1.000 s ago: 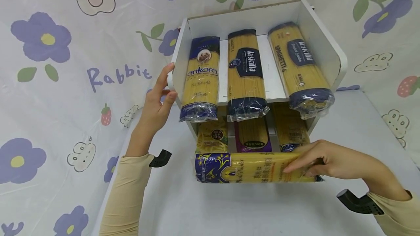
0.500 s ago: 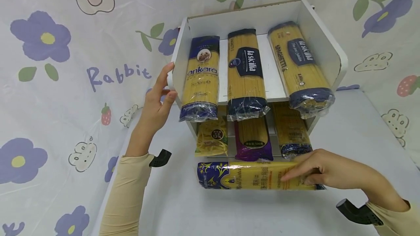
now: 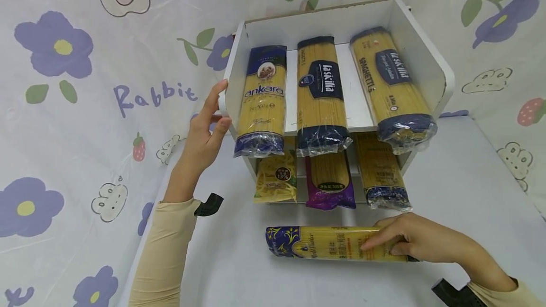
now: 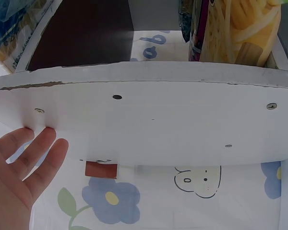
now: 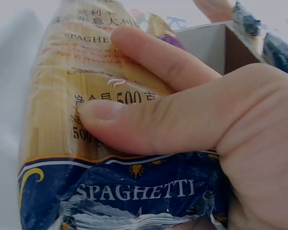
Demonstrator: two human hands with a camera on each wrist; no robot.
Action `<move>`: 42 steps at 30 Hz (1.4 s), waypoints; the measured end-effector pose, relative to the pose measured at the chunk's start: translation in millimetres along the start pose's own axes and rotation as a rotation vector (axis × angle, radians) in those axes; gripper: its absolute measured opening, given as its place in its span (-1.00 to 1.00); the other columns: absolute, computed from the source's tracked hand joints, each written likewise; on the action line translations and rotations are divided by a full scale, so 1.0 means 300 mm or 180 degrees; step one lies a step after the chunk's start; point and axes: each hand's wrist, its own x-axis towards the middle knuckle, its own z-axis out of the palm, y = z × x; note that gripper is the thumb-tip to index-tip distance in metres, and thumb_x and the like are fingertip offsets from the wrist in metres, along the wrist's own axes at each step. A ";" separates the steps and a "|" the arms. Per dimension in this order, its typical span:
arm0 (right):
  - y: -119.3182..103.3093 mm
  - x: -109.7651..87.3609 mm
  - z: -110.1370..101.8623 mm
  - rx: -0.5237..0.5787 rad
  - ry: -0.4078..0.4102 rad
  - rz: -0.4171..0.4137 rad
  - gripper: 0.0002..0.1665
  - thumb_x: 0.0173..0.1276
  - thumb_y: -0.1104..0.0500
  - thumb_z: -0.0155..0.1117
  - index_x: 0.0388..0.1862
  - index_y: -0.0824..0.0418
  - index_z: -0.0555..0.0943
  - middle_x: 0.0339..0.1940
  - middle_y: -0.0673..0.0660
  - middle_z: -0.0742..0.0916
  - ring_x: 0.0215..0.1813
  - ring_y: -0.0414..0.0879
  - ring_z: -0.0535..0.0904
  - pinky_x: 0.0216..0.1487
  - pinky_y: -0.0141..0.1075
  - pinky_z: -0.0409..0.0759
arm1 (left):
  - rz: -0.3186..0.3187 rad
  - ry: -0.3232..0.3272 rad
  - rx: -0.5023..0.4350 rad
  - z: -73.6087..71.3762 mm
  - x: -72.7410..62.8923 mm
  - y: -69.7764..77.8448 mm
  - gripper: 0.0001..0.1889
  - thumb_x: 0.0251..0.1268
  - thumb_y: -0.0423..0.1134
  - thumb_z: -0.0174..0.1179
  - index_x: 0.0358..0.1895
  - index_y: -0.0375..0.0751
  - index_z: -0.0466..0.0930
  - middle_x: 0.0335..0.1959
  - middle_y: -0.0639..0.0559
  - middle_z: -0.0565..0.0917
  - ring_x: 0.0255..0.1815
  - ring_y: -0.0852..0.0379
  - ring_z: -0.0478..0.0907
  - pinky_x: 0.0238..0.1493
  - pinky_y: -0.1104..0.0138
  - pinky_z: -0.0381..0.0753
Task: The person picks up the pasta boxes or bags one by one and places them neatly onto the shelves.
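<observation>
A yellow pack of spaghetti [image 3: 332,242] with a blue printed end lies crosswise low in front of the shelf unit. My right hand [image 3: 420,238] grips its right end, thumb and fingers across the wrapper; the right wrist view shows the thumb [image 5: 115,122] over the printed weight above the blue SPAGHETTI end [image 5: 134,189]. On the left, the fingers of my left hand [image 3: 206,139] rest on the side panel of the white shelf unit [image 3: 232,79]. In the left wrist view, extended fingertips [image 4: 49,134] touch the white panel [image 4: 153,120].
The upper shelf holds an Ankara pasta pack [image 3: 262,101] and two La Sicilia packs, one in the middle [image 3: 322,108] and one at right [image 3: 394,94]. Below are a yellow noodle bag [image 3: 275,179], a purple-ended pack [image 3: 330,184] and a blue-ended pack [image 3: 384,179]. A white table [image 3: 239,278] lies beneath.
My right hand has brought the spaghetti pack down and toward me, away from the lower shelf, uncovering the ends of the lower packs. The left hand has stayed on the side panel.
</observation>
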 end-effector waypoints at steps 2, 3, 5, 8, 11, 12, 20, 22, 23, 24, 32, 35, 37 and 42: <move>0.016 0.002 0.007 0.0042 -0.0011 0.0034 -0.21 0.09 0.62 0.14 0.20 -0.03 0.66 0.00 -0.03 0.73 -0.21 -0.40 0.44 -0.47 -0.44 0.44 | 0.0004 0.0001 -0.0004 0.000 0.001 0.000 -0.13 0.29 0.49 -0.21 0.56 0.10 0.05 0.42 0.05 0.47 -0.04 0.00 0.61 0.11 -0.01 0.63; 0.025 0.003 0.008 0.0069 -0.0016 0.0049 -0.22 0.10 0.62 0.14 0.19 -0.03 0.66 0.00 -0.02 0.73 -0.22 -0.40 0.43 -0.48 -0.43 0.44 | 0.0004 0.0003 -0.0011 -0.001 0.001 0.000 -0.13 0.29 0.49 -0.21 0.56 0.11 0.05 0.42 0.05 0.47 -0.04 0.00 0.62 0.11 -0.01 0.63; 0.042 0.006 0.009 0.0135 -0.0025 0.0097 -0.26 0.13 0.59 0.16 0.19 -0.02 0.66 0.02 0.02 0.73 -0.22 -0.39 0.44 -0.48 -0.43 0.45 | -0.0008 -0.0004 -0.0012 -0.001 0.002 0.001 -0.13 0.28 0.50 -0.21 0.56 0.12 0.05 0.43 0.06 0.45 -0.02 -0.02 0.62 0.12 -0.01 0.63; 0.069 0.007 0.007 0.0303 -0.0049 0.0276 -0.35 0.20 0.50 0.19 0.20 -0.02 0.66 0.11 0.10 0.72 -0.08 -0.44 0.48 -0.36 -0.45 0.49 | -0.0021 -0.0015 -0.0017 0.000 0.002 0.000 -0.13 0.27 0.51 -0.21 0.56 0.12 0.05 0.44 0.06 0.45 0.01 -0.04 0.64 0.13 -0.02 0.63; 0.094 0.003 0.002 0.0406 -0.0061 0.0497 -0.47 0.32 0.34 0.23 0.23 -0.04 0.63 0.25 0.15 0.67 0.15 -0.49 0.48 -0.12 -0.47 0.56 | -0.0012 -0.0019 -0.0010 0.001 0.002 0.001 -0.12 0.27 0.50 -0.21 0.56 0.12 0.05 0.43 0.05 0.45 0.02 -0.05 0.64 0.13 -0.02 0.63; 0.103 0.001 0.000 0.0439 -0.0058 0.0557 -0.50 0.34 0.28 0.23 0.24 -0.04 0.62 0.29 0.16 0.65 0.21 -0.50 0.47 -0.05 -0.47 0.57 | -0.0004 -0.0015 -0.0012 0.001 0.002 -0.001 -0.13 0.28 0.50 -0.21 0.56 0.11 0.05 0.42 0.04 0.46 0.02 -0.04 0.64 0.13 -0.02 0.63; 0.180 -0.021 -0.012 0.0431 -0.0034 0.0838 -0.54 0.43 0.03 0.21 0.31 -0.12 0.56 0.36 0.18 0.59 0.24 -0.64 0.35 0.11 -0.30 0.54 | 0.0019 0.0018 -0.0027 0.002 0.002 0.003 -0.13 0.29 0.49 -0.20 0.56 0.09 0.06 0.45 0.08 0.43 0.00 0.01 0.60 0.13 0.03 0.62; 0.202 -0.028 -0.012 0.0515 -0.0024 0.0795 -0.53 0.44 0.06 0.20 0.32 -0.07 0.56 0.37 0.22 0.57 0.24 -0.67 0.32 0.13 -0.31 0.51 | 0.0036 0.0021 -0.0035 0.003 0.002 0.003 -0.14 0.31 0.47 -0.20 0.56 0.07 0.06 0.45 0.06 0.43 0.03 0.00 0.61 0.13 0.03 0.62; 0.214 -0.032 -0.010 0.0585 -0.0005 0.0741 -0.53 0.44 0.09 0.20 0.32 -0.02 0.56 0.39 0.22 0.56 0.25 -0.68 0.30 0.14 -0.33 0.49 | 0.0043 0.0022 -0.0040 0.003 0.003 0.004 -0.14 0.31 0.47 -0.19 0.56 0.07 0.06 0.44 0.06 0.43 0.03 -0.01 0.62 0.13 0.04 0.62; 0.226 -0.036 -0.008 0.0651 0.0025 0.0676 -0.53 0.44 0.12 0.20 0.32 0.03 0.56 0.39 0.20 0.56 0.26 -0.69 0.29 0.14 -0.36 0.48 | 0.0053 0.0022 -0.0050 0.003 0.003 0.005 -0.15 0.32 0.46 -0.18 0.56 0.07 0.06 0.45 0.06 0.43 0.04 -0.02 0.62 0.14 0.04 0.61; 0.300 -0.059 0.013 0.1056 0.0419 0.0345 -0.48 0.41 0.28 0.22 0.33 0.35 0.49 0.35 -0.08 0.59 0.28 -0.61 0.38 0.04 -0.52 0.53 | 0.0021 0.0019 -0.0056 0.005 0.004 0.004 -0.15 0.31 0.46 -0.17 0.56 0.08 0.07 0.49 0.09 0.37 0.16 -0.05 0.61 0.16 -0.01 0.61; 0.323 -0.069 0.032 0.1064 0.0636 0.0374 -0.50 0.38 0.28 0.25 0.29 0.38 0.52 0.30 -0.19 0.61 0.28 -0.60 0.39 0.07 -0.54 0.53 | 0.0013 0.0015 -0.0060 0.006 0.003 0.004 -0.14 0.30 0.46 -0.17 0.56 0.08 0.07 0.49 0.10 0.37 0.13 -0.04 0.61 0.16 -0.01 0.61; 0.344 -0.077 0.047 0.1106 0.0750 0.0399 -0.52 0.38 0.30 0.25 0.27 0.39 0.53 0.27 -0.33 0.59 0.27 -0.62 0.39 0.08 -0.56 0.54 | 0.0008 0.0016 -0.0062 0.005 0.003 0.004 -0.14 0.30 0.47 -0.17 0.56 0.08 0.06 0.50 0.11 0.36 0.14 -0.03 0.59 0.16 0.00 0.61; 0.390 -0.090 0.087 0.1495 0.0918 0.0386 -0.50 0.42 0.38 0.17 0.31 0.52 0.43 0.24 -0.39 0.61 0.18 -0.48 0.57 -0.01 -0.42 0.69 | 0.0045 0.0029 -0.0058 0.003 0.002 0.003 -0.15 0.32 0.45 -0.17 0.56 0.05 0.06 0.49 0.09 0.37 0.07 -0.02 0.60 0.14 0.01 0.61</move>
